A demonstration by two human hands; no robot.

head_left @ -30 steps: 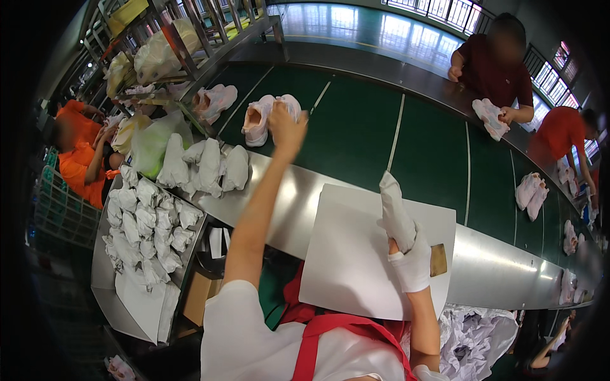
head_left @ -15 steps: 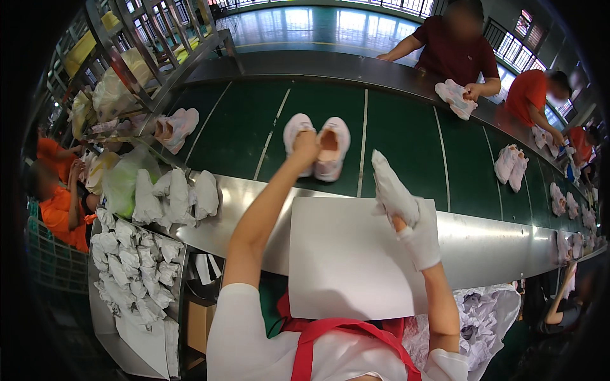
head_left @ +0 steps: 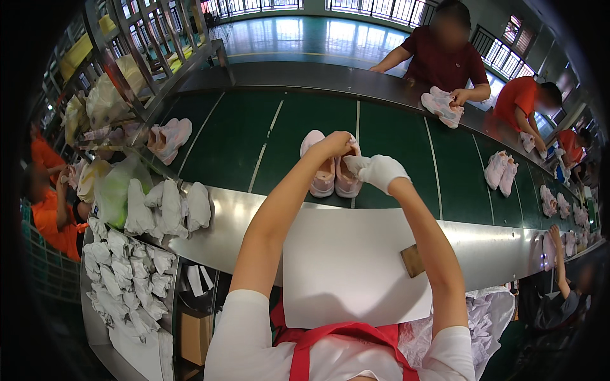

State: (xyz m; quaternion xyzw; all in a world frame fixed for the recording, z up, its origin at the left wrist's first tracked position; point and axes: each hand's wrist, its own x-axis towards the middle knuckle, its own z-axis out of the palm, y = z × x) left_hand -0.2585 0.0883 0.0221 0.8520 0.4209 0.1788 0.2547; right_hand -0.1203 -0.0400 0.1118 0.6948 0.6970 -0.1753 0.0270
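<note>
A pair of pale pink shoes stands on the green conveyor belt in front of me, toes pointing away. The left shoe [head_left: 322, 181] has its opening showing. My bare left hand [head_left: 335, 143] reaches across it and closes on the tongue area of the right shoe [head_left: 347, 183]. My right hand [head_left: 384, 173], in a white glove, comes from the right with its fingertips curled at that shoe's opening. What those fingertips hold, if anything, is hidden. No paper stuffing shows clearly between the hands.
A white board [head_left: 349, 267] lies before me with a brown block [head_left: 412, 261] on it. White paper-wrapped bundles [head_left: 168, 209] stand at the left, above a tray of more bundles [head_left: 127, 279]. More shoes [head_left: 501, 173] sit along the belt [head_left: 394, 143]. A co-worker [head_left: 445, 57] handles shoes opposite.
My right hand has moved from above the board to the right shoe; the white paper stuffing it held is out of sight. My left hand has shifted from the left shoe to the right one.
</note>
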